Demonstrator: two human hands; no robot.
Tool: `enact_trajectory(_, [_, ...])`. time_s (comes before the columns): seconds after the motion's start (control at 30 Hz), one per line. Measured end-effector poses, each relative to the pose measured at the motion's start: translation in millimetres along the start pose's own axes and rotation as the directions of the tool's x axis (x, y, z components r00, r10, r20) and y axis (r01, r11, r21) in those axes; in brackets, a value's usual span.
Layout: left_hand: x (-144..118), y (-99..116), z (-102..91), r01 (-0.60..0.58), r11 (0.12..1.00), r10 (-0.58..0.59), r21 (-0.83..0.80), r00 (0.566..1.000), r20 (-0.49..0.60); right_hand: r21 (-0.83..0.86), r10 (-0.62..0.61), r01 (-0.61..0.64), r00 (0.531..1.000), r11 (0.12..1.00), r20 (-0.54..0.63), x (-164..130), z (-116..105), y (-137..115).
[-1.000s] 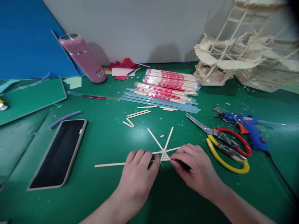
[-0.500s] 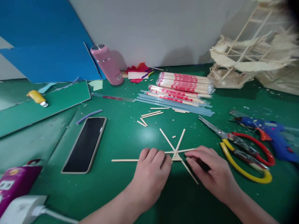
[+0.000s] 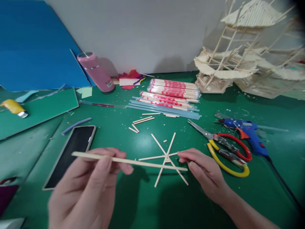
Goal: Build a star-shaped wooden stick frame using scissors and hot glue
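Observation:
My left hand (image 3: 91,187) is raised close to the camera and pinches a long thin wooden stick (image 3: 147,163) between thumb and fingers; the stick runs rightward over the table. Under its right end lies a star of crossed wooden sticks (image 3: 166,157) on the green mat (image 3: 133,203). My right hand (image 3: 205,173) rests on the mat just right of the star, fingers curled, fingertips near the long stick's right tip. Whether those fingers pinch the tip I cannot tell.
Red-and-yellow scissors (image 3: 226,149) and a blue glue gun (image 3: 245,133) lie right. A phone (image 3: 71,154) lies left. Behind are cut stick pieces (image 3: 140,122), wrapped chopstick packs (image 3: 173,90), a pink bottle (image 3: 97,71), a blue board (image 3: 35,47) and a stick-built model (image 3: 240,57).
My left hand has lifted off the mat toward the camera, bringing the long stick up with it. My right hand shifted slightly right of the star. The crossed sticks now lie uncovered.

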State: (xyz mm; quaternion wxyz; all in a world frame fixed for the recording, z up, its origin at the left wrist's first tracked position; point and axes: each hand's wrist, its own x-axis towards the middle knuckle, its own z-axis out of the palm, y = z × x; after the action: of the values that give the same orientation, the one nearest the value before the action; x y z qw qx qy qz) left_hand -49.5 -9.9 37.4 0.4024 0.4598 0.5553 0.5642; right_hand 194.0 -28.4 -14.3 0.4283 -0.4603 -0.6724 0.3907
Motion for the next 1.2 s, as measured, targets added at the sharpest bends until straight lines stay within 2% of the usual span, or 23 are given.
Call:
enact_trajectory(0.07, [-4.2,0.3,15.1,0.132,0.984,-0.129,-0.119,0.991,0.034,0.007,-0.051,0.051,0.997,0.999,0.062,-0.9,-0.1,-0.9])
enact_trajectory(0.17, [-8.3,-3.0,19.0,0.252,0.953,-0.25,-0.168,0.968,0.031,-0.053,-0.052,0.055,0.997,0.997,0.057,-1.3,2.0,0.3])
enact_trajectory(0.23, [-13.1,-5.4,14.1,0.298,0.953,-0.293,-0.053,0.953,0.082,-0.109,-0.038,0.041,0.999,0.993,0.026,-1.0,4.0,2.0])
enact_trajectory(0.27, [-16.8,-6.0,11.7,0.277,0.96,-0.281,0.047,0.95,0.136,-0.14,-0.043,0.044,0.999,0.989,0.015,-0.7,5.0,2.8])
enact_trajectory(0.3, [-21.1,-6.3,10.1,0.206,0.959,-0.242,0.194,0.953,0.185,-0.176,-0.054,0.055,0.998,0.983,0.014,-0.4,6.0,3.5])
enact_trajectory(0.33, [-25.6,-6.4,9.8,0.044,0.938,-0.148,0.345,0.948,0.282,-0.214,-0.07,0.073,0.997,0.974,0.024,-0.3,7.0,4.1])
enact_trajectory(0.37, [-29.7,-6.6,11.1,-0.176,0.892,-0.006,0.416,0.916,0.401,-0.256,-0.086,0.095,0.995,0.962,0.046,-0.3,8.1,4.6])
enact_trajectory(0.4, [-32.8,-7.5,13.9,-0.39,0.812,0.146,0.434,0.856,0.496,-0.294,-0.097,0.116,0.992,0.949,0.079,-0.5,9.0,4.8])
enact_trajectory(0.47, [-35.2,-12.0,22.9,-0.658,0.584,0.328,0.476,0.727,0.603,-0.344,-0.1,0.147,0.983,0.927,0.153,-1.3,10.7,4.7])
enact_trajectory(0.5, [-34.4,-16.0,28.0,-0.71,0.472,0.347,0.523,0.694,0.631,-0.357,-0.091,0.153,0.979,0.922,0.184,-1.8,11.3,4.3])
enact_trajectory(0.57, [-29.7,-26.3,37.0,-0.772,0.355,0.35,0.527,0.633,0.691,-0.371,-0.061,0.148,0.97,0.917,0.236,-2.4,11.8,3.5])
enact_trajectory(0.63, [-23.7,-36.8,41.9,-0.823,0.363,0.289,0.437,0.545,0.787,-0.381,-0.037,0.138,0.965,0.914,0.261,-2.4,11.6,3.1])
enact_trajectory(0.7, [-18.6,-44.5,42.6,-0.829,0.38,0.237,0.41,0.516,0.823,-0.363,-0.042,0.133,0.968,0.922,0.246,-2.1,10.6,3.7])
enact_trajectory(0.8, [-14.1,-50.5,40.0,-0.816,0.403,0.193,0.415,0.519,0.833,-0.301,-0.043,0.085,0.989,0.95,0.144,-1.7,8.3,6.0])
enact_trajectory(0.9, [-13.0,-55.2,37.5,-0.798,0.399,0.177,0.452,0.551,0.816,-0.304,0.008,0.013,0.998,0.953,0.067,-1.2,7.1,7.7])
enact_trajectory(0.97, [-13.1,-58.7,36.4,-0.786,0.396,0.16,0.474,0.567,0.808,-0.353,0.029,0.0,0.997,0.936,0.076,-0.1,7.5,7.7])
enact_trajectory(1.07, [-13.5,-62.4,34.9,-0.77,0.425,0.116,0.475,0.567,0.815,-0.438,0.046,0.008,0.993,0.899,0.112,2.0,9.5,6.6])
enact_trajectory(1.2, [-13.9,-62.3,34.0,-0.737,0.458,0.074,0.498,0.589,0.804,-0.48,0.066,0.001,0.99,0.877,0.123,3.6,11.3,6.0])
